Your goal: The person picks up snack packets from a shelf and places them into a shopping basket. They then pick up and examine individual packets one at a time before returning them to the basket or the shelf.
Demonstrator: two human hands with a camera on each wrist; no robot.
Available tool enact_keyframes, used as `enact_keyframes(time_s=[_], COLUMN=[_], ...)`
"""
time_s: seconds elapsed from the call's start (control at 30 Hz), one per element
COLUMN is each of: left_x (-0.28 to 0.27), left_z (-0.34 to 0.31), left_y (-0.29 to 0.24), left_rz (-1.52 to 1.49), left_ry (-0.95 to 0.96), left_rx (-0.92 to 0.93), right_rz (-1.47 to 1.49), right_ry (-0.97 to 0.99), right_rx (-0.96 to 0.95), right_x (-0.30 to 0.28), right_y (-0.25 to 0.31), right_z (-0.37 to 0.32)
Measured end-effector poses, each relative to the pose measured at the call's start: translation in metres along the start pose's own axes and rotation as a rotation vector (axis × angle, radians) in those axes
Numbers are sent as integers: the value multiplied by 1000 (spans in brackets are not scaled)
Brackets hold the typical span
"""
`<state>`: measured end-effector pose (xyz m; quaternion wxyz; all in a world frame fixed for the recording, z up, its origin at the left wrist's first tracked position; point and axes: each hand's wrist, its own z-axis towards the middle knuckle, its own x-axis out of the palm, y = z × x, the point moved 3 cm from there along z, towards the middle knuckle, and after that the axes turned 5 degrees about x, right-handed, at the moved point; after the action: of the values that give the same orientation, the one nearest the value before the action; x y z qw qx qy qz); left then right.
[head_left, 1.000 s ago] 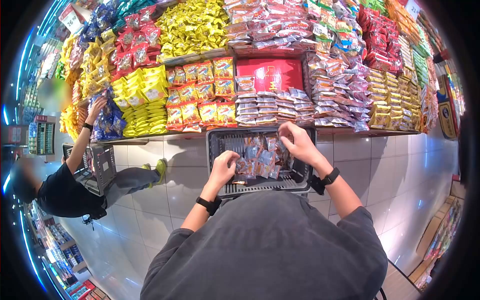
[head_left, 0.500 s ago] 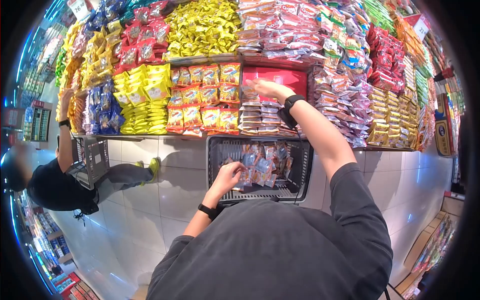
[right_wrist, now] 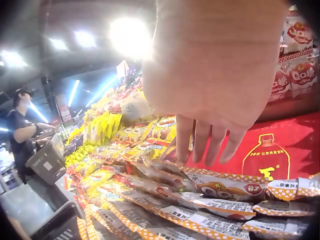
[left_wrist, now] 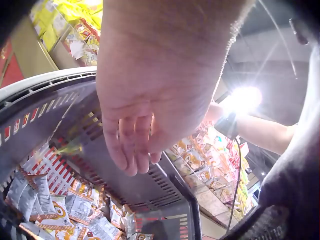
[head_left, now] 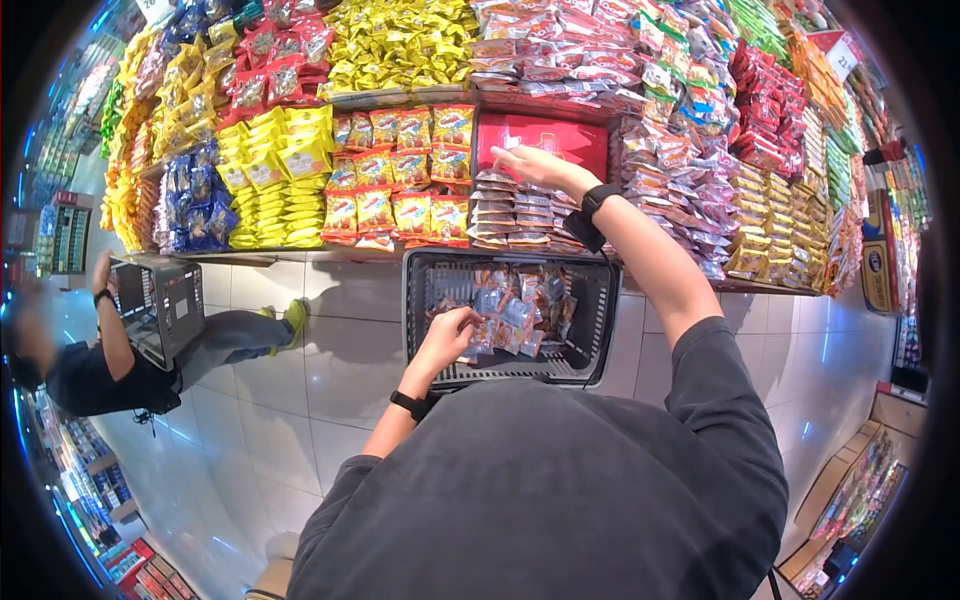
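Note:
In the head view my right hand (head_left: 540, 168) reaches over the shelf to the back of the stacked gummy candy packets (head_left: 515, 215). Its fingers point down, straight, with fingertips right at the rear edge of a packet (right_wrist: 220, 190) in the right wrist view. Behind them stands a red carton (right_wrist: 285, 150) with a yellow bottle outline. My left hand (head_left: 452, 335) hangs over the grey shopping basket (head_left: 412, 310), fingers loosely bent and holding nothing. Below it, loose small packets (left_wrist: 85, 210) with orange-dotted edges lie heaped in the basket.
Red-and-yellow snack bags (head_left: 410, 170) fill the bin to the left, and purple-pink packets (head_left: 670, 190) the one to the right. At the far left another person (head_left: 110, 365) has a grey basket (head_left: 160, 310). Tiled floor (head_left: 360, 350) lies below the shelf.
My right hand has gone from over the basket up to the shelf packets. The left hand stays over the basket. The other person's hand has come away from the shelf to their basket.

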<state>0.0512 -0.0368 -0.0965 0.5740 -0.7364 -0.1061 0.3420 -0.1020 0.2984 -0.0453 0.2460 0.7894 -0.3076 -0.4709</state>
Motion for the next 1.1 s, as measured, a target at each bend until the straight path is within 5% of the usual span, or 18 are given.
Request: enact_keyframes(time_s=[0.17, 0.2, 0.23, 0.33, 0.4, 0.53, 0.57, 0.67, 0.9, 0.97, 1.1], left_x=[-5, -8, -7, -11, -8, -5, -3, 1, -4, -7, -9], left_z=[-1, -1, -1, -6, -10, -14, -15, -13, -19, -19, -16], left_y=[5, -1, -2, 9, 19, 18, 17, 11, -2, 4, 9], left_rz=[-24, -57, -93, -36, -52, -10, -10, 40, 87, -12, 125], left_ry=[-38, -28, -16, -4, 21, 72, 77, 182, 211, 124, 75], left_rx=[3, -30, -70, -132, -178, -123, -122, -69, -142, -152, -87], right_rz=[-190, -61, -120, 221, 154, 75, 41, 22, -334, -197, 124], right_ry=[-268, -615, -689, -579, -468, -140, -249, -276, -319, -208, -285], right_rx=[-116, -412, -515, -389, -243, 315, 319, 576, 495, 419, 458], right_x=[-13, -12, -14, 27, 87, 249, 293, 310, 372, 373, 286], right_y=[20, 34, 51, 78, 52, -107, -150, -150, -210, -218, -148], right_z=[-16, -36, -57, -139, -168, -167, -156, -139, -80, -69, -116])
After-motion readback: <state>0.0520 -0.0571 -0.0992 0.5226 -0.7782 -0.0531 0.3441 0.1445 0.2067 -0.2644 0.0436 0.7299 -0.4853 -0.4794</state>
